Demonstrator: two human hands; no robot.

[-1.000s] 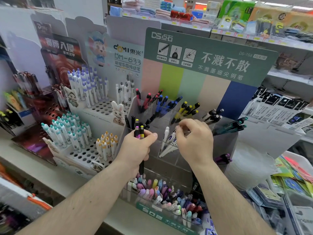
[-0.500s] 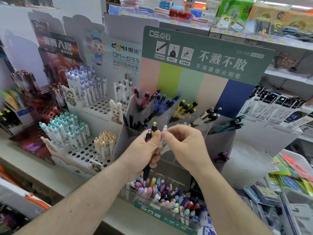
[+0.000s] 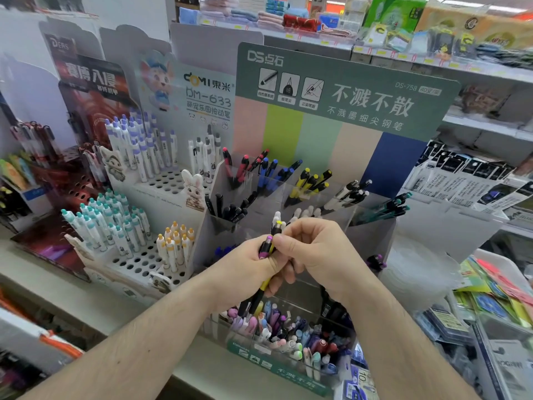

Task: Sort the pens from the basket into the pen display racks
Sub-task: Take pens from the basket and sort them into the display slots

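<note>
Together, both hands (image 3: 288, 255) hold pens (image 3: 266, 249) upright, caps up

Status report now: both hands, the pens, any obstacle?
Left hand grips two pens. Right hand pinches the yellow-capped pen. Yellow compartment ahead, unobstructed.

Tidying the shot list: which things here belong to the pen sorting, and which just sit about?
Job:
left hand
right hand
yellow-capped pen
purple-capped pen
clear compartment rack

Just about:
white hole-grid pen stand
folded towels
</note>
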